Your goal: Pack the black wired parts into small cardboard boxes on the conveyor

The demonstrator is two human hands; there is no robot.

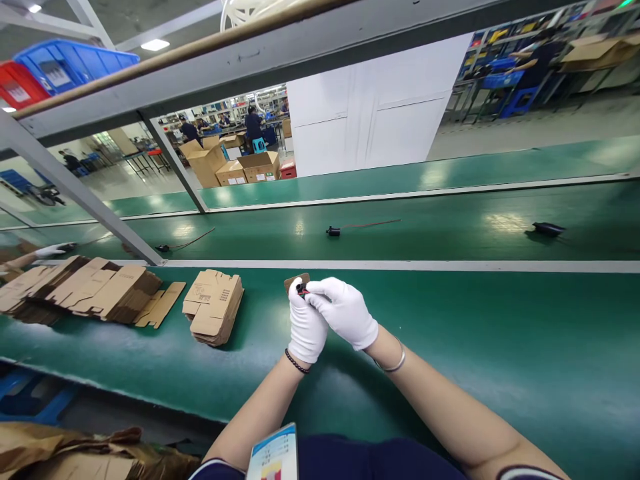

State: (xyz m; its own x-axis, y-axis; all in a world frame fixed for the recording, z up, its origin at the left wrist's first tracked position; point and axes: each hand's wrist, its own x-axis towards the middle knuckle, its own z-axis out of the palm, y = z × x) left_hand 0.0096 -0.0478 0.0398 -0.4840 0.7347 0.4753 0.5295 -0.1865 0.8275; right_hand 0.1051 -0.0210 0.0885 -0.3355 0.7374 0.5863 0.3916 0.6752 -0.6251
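Both my hands wear white gloves and meet over the green bench. My left hand [306,325] is closed around a small brown cardboard box [295,282], which shows only above its fingers. My right hand [343,311] pinches a small black part with a red wire [301,289] at the box's top. The rest of the box is hidden by my fingers.
A stack of flat cardboard blanks [214,306] lies left of my hands, with a bigger pile [83,288] further left. On the conveyor belt [450,230] behind lie black wired parts [333,231] [547,229]. Another person's gloved hand [53,250] is at far left.
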